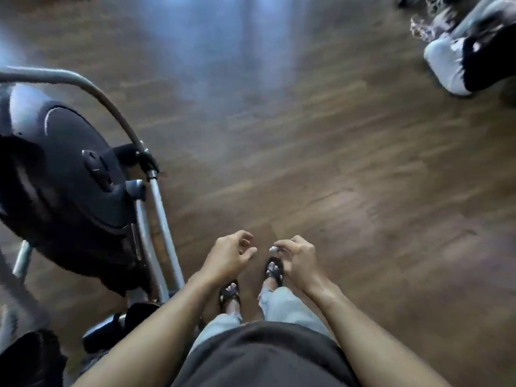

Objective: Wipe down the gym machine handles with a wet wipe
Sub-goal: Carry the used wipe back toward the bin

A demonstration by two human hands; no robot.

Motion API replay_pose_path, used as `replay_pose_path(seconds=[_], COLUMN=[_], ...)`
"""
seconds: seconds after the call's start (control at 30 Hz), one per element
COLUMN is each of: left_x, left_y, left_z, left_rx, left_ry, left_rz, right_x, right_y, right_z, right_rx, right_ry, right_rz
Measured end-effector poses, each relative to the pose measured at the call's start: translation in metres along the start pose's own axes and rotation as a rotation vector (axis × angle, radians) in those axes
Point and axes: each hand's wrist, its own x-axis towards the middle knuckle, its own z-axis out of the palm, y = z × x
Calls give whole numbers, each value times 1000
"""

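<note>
Blurrily, right hand pinches a small wad — orientation unclear.

Exercise machine sits at the left on the wooden floor. Right of it, both hands hover side by side, left hand nearer it, right hand beyond. Far right of it, another machine's base.

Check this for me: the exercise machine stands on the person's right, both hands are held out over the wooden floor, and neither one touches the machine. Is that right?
One thing is off: the exercise machine stands on the person's left, not the right, as the head view shows. The rest holds: the left hand and right hand are held out over the wooden floor, and neither touches the machine.
</note>
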Motion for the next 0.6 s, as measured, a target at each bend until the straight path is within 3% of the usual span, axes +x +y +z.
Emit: replay_pose_path(seconds=[0.3, 0.6], left_x=[69, 114], left_y=[127, 284], left_z=[84, 214], left_rx=[289, 423], left_ry=[-302, -536], left_rz=[290, 544], right_x=[-39, -77], right_y=[104, 215], right_z=[-80, -176], right_rx=[146, 192], right_ry=[328, 537], right_rz=[351, 579])
